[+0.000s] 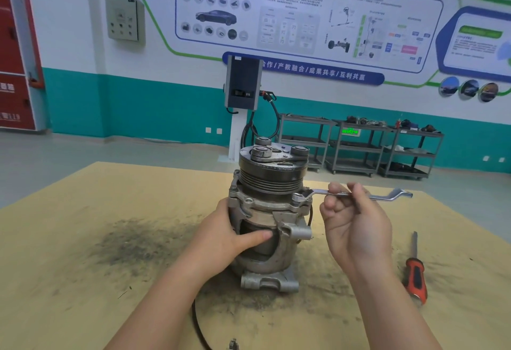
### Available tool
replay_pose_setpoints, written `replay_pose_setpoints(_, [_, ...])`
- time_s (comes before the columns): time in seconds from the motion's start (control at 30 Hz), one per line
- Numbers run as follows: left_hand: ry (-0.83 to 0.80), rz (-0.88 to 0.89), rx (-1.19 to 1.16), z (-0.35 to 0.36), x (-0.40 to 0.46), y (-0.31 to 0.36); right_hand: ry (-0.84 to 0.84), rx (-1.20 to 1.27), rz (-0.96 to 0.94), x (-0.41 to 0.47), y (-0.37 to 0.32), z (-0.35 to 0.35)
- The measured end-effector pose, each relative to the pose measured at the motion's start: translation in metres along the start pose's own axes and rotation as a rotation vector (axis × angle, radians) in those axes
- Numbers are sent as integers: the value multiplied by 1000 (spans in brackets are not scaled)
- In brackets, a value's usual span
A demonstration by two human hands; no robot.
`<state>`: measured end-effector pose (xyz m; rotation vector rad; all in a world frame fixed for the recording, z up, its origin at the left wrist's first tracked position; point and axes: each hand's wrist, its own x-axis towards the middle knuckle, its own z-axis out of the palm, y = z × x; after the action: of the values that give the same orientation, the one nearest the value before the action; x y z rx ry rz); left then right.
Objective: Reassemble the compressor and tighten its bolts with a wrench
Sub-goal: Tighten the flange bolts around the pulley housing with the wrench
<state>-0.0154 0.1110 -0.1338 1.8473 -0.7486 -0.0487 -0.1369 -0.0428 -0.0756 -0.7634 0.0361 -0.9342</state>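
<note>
- Head view, nearest edge: a black rubber ring (197, 324) curves on the table (83, 280) between the two forearms, with a small metal part (234, 344) just right of it at the bottom edge.
- Dark grime is smeared over the tan tabletop to the left of the compressor and around its base.
- Near right: a screwdriver (414, 269) with an orange and black handle lies on the table, well apart from the compressor, shaft pointing away.
- Left hand (225, 235) grips the compressor (269, 211) from its left side, thumb stretched flat across the dark body and the other fingers wrapped behind, out of sight.
- Compressor stands upright at the middle of the table on its cast mounting foot, grooved pulley and clutch plate on top.
- Right hand (355, 219) is raised just right of the compressor, palm toward the camera, fingers curled and pinching the shank of an offset ring wrench (351, 194).
- Wrench lies roughly level; its left ring sits on a bolt at the housing flange just below the pulley, its far end pointing right.
- Farther off, a grey charging post (243, 87) with a cable stands on the floor.
- Right of it, three metal shelf carts (359, 145) stand along the teal and white wall, under printed posters (304, 12).
</note>
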Motion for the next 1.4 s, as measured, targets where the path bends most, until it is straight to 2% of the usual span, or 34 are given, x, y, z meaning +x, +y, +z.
replay_pose_setpoints(0.07, [4, -1, -7, 0, 0, 0, 3, -134, -231, -9, 9, 1])
replay_pose_setpoints(0.17, [-5, 12, -11, 0, 0, 0, -58, -389, -699, -23, 22, 6])
replay_pose_setpoints(0.23, [0, 17, -10, 1, 0, 0, -250, -542, -895, -32, 30, 6])
replay_pose_setpoints(0.27, [7, 16, -12, 1, 0, 0, -360, -611, -931, -36, 33, 5])
replay_pose_setpoints(0.33, [20, 20, -5, 2, 0, -1, -495, -748, -956, -42, 40, 2])
replay_pose_setpoints(0.4, [24, 23, 4, 2, 0, -2, -529, -769, -941, -46, 42, 5])
replay_pose_setpoints(0.47, [24, 19, -12, 3, 1, -2, -494, -629, -900, -46, 36, 10])
replay_pose_setpoints(0.53, [15, 9, -20, 3, 1, -2, -377, -471, -849, -41, 24, 13])
replay_pose_setpoints(0.7, [9, 0, -16, 2, 2, -2, -71, -203, -416, -20, 6, 6])
replay_pose_setpoints(0.83, [0, 8, -20, 2, 1, -2, -45, -116, -148, -5, 1, 3])
replay_pose_setpoints(0.93, [6, 13, -21, 2, 1, -2, -41, -58, -37, 3, -3, 1])
replay_pose_setpoints(1.0, [6, 9, -20, 2, 1, -2, -15, -74, -90, 0, 3, 1])
replay_pose_setpoints(1.03, [4, 9, -22, 2, 2, -2, -3, -113, -180, -4, 8, 2])
replay_pose_setpoints(1.1, [0, 11, -27, 2, 2, -2, -12, -255, -474, -16, 18, 5])
replay_pose_setpoints(1.17, [1, 8, -24, 3, 3, -3, -167, -447, -778, -27, 28, 6])
replay_pose_setpoints(1.2, [6, 8, -24, 4, 3, -4, -273, -540, -873, -31, 32, 6])
replay_pose_setpoints(1.27, [22, 9, -21, 5, 4, -5, -401, -723, -993, -36, 37, 5])
replay_pose_setpoints(1.33, [33, 3, -24, 6, 5, -6, -460, -855, -1087, -39, 40, 3])
replay_pose_setpoints(1.4, [33, -1, -33, 5, 4, -6, -481, -846, -1071, -40, 38, 4])
